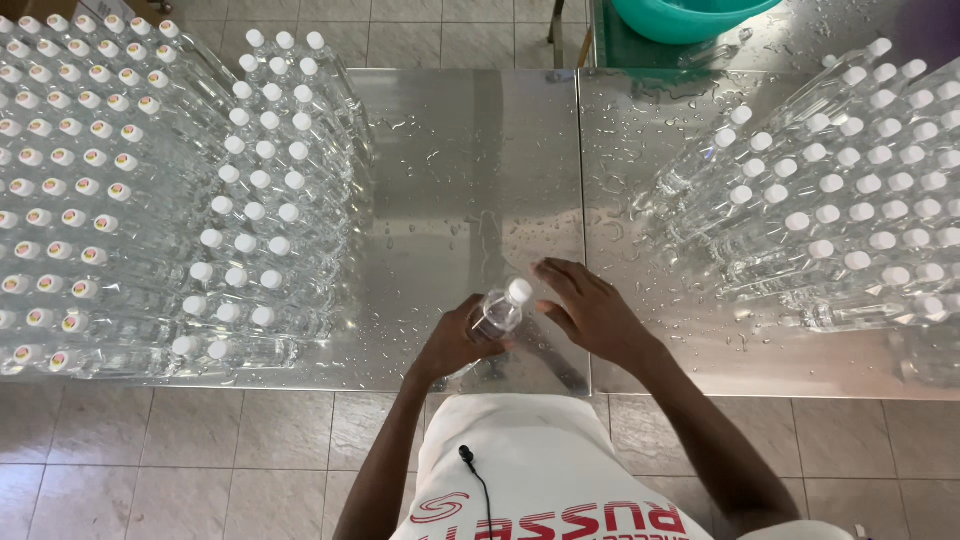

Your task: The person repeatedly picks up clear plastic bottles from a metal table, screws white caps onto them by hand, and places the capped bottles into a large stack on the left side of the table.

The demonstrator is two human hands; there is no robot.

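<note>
Left hand (455, 340) grips a clear bottle (500, 310) with white cap near the wet worktop's (470, 170) front edge; right hand (590, 310) open beside it, holding nothing. Bottle rows (150, 180) fill both ends.

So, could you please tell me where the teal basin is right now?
In the head view, the teal basin sits at the top edge, right of centre, beyond the wet steel table and above the right-hand cluster of capped bottles.

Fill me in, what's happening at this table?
A person stands at a wet steel table. The left hand grips a clear white-capped bottle; the right hand is open beside its cap. Capped bottles are massed on the left and right. A teal basin sits beyond.
</note>
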